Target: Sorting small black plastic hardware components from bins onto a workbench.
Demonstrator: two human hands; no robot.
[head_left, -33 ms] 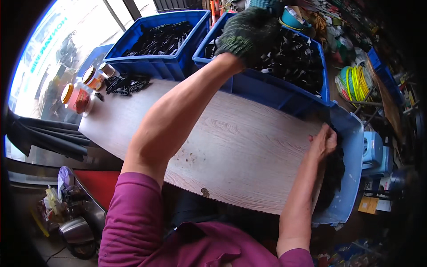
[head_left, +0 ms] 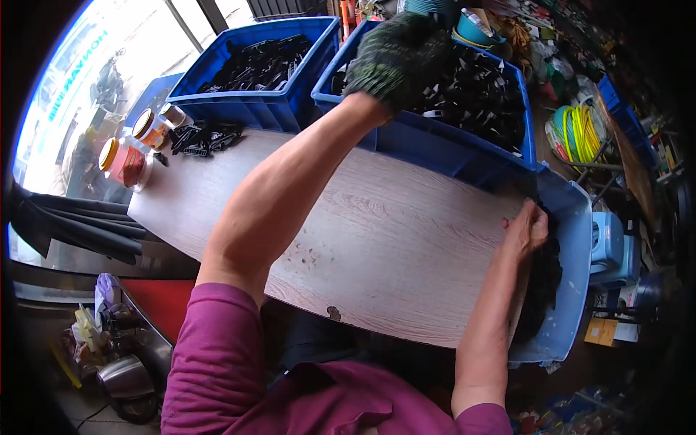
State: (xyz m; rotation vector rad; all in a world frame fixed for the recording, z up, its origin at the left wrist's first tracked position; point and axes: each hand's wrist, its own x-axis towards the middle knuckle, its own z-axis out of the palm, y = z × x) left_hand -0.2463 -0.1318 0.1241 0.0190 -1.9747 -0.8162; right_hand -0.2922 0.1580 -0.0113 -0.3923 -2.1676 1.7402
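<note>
My left hand (head_left: 397, 61), in a dark green knitted glove, is over the near-left part of the right-hand blue crate (head_left: 435, 141). That crate holds many small black plastic pieces (head_left: 482, 98) with some pale bits among them. The glove's back is toward me and its fingers are hidden, so I cannot see whether it grips a piece. My right hand (head_left: 528, 230) is bare and rests by the right edge of the wood-grain table (head_left: 391, 239). Its fingers curl down beside the light blue tub (head_left: 576, 268), which has black pieces in it; anything inside the fingers is hidden.
A second blue crate (head_left: 290, 105) of black pieces stands at the back left. In front of it lies a small pile of black clips (head_left: 203, 136). Jars with orange lids (head_left: 123, 161) line the table's left end. A metal kettle (head_left: 125, 377) sits at the lower left.
My left hand has shifted very slightly to the left over the crate. My right hand stays in place.
</note>
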